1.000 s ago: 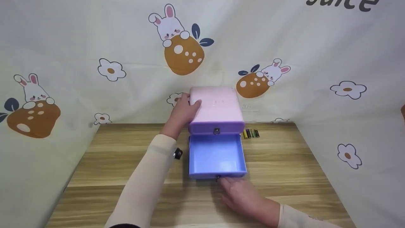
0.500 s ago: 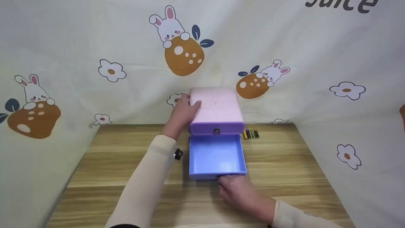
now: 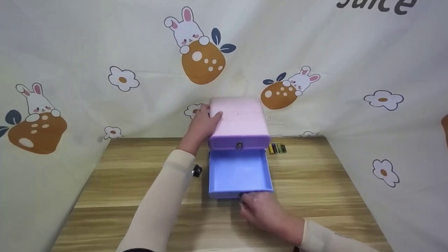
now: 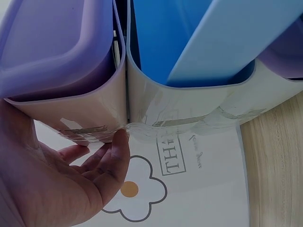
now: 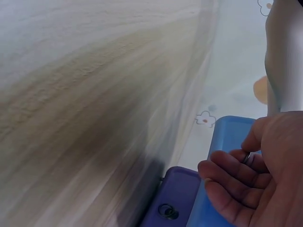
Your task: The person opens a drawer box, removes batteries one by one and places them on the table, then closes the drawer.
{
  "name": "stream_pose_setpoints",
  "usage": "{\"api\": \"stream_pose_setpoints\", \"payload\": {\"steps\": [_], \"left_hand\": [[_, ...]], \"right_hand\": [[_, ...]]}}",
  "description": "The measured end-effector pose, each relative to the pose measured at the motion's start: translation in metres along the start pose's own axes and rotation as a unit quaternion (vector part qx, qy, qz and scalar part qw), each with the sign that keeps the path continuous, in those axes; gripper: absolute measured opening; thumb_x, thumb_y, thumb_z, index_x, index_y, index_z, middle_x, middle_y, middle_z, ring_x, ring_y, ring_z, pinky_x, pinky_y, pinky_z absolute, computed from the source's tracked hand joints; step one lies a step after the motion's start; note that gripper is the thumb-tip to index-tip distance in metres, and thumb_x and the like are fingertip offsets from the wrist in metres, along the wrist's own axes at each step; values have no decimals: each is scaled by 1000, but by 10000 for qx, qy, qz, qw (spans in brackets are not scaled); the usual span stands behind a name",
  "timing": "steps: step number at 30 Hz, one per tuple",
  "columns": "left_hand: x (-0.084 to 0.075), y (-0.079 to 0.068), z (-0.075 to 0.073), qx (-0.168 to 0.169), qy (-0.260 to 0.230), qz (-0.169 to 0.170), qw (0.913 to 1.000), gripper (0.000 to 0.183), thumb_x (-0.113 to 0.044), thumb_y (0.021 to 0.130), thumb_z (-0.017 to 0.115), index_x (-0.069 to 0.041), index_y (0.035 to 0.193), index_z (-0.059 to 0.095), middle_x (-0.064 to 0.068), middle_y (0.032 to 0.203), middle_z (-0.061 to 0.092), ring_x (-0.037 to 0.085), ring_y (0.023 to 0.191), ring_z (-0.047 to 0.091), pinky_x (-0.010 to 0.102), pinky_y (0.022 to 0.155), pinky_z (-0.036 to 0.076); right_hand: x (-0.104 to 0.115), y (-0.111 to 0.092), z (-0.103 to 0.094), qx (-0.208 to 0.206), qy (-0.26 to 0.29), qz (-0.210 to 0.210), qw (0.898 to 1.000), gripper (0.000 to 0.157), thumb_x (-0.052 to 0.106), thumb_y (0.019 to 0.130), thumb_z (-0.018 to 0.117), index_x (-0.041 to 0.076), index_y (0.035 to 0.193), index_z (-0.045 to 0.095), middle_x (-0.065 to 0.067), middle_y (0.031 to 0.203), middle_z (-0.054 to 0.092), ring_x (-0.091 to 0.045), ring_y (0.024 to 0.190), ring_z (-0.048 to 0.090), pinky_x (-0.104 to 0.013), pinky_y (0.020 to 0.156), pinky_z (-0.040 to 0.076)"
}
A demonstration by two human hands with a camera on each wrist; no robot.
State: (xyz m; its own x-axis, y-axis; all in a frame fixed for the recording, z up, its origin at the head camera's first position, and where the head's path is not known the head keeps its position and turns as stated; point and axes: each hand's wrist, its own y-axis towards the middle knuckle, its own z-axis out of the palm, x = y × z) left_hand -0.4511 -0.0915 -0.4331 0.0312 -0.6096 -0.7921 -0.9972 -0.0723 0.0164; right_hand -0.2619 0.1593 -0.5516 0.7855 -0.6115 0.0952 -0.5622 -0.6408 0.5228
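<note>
A small drawer unit with a pink top stands at the back of the wooden table. Its upper purple drawer is closed, while the blue drawer beneath is pulled far out and has nothing in it. My left hand grips the unit's upper left side, thumb over the top edge; the left wrist view shows its curled fingers against the taped pink casing. At the blue drawer's front, my right hand pinches the metal ring pull. A lower purple drawer shows in the right wrist view.
Several batteries lie in a row just right of the unit. A small black object sits left of the blue drawer, beside the left sleeve. A printed cloth hangs behind and at both sides of the table.
My right hand has curled its fingers more closely at the blue drawer's ring pull and risen slightly against the front. The drawer and my left hand stay where they were.
</note>
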Motion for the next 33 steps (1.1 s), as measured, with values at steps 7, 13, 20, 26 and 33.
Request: {"api": "stream_pose_setpoints", "payload": {"steps": [7, 13, 20, 26, 33], "left_hand": [[1, 0, 0, -21, -39, -2, 10000, 76, -57, 109, 56, -9, 165, 38, 19, 163, 47, 38, 149, 51, 56, 124, 41], [4, 2, 0, -129, -81, 196, 9997, 74, -56, 108, 58, -6, 161, 42, 20, 156, 55, 38, 144, 55, 53, 121, 43], [2, 1, -1, -119, -93, 161, 9998, 76, -57, 108, 57, -6, 163, 41, 21, 159, 52, 38, 148, 52, 54, 123, 40], [1, 2, -1, -50, -48, 78, 9999, 76, -58, 109, 56, -7, 164, 40, 20, 160, 50, 38, 149, 51, 55, 123, 41], [1, 1, 0, -93, 38, 63, 9999, 74, -57, 109, 56, -8, 163, 40, 20, 160, 50, 39, 148, 52, 55, 123, 41]], "right_hand": [[0, 5, -3, -234, 79, -180, 9995, 30, 10, 83, 83, 21, 69, 58, 11, 63, 55, -4, 54, 45, -21, 50, 38], [-1, 10, -6, -242, 137, -82, 9996, 29, 12, 87, 82, 20, 73, 59, 11, 65, 56, -5, 56, 47, -22, 51, 40], [-4, 18, -10, -82, 196, 94, 9997, 25, 12, 91, 82, 19, 76, 63, 10, 67, 60, -4, 58, 49, -22, 53, 45], [-7, 23, -12, 16, 222, 255, 9994, 25, 12, 93, 81, 19, 77, 63, 9, 68, 60, -3, 59, 49, -21, 54, 45], [-8, 28, -11, -70, 174, 304, 9994, 24, 13, 92, 82, 20, 77, 64, 10, 67, 60, -3, 59, 50, -21, 54, 46]]}}
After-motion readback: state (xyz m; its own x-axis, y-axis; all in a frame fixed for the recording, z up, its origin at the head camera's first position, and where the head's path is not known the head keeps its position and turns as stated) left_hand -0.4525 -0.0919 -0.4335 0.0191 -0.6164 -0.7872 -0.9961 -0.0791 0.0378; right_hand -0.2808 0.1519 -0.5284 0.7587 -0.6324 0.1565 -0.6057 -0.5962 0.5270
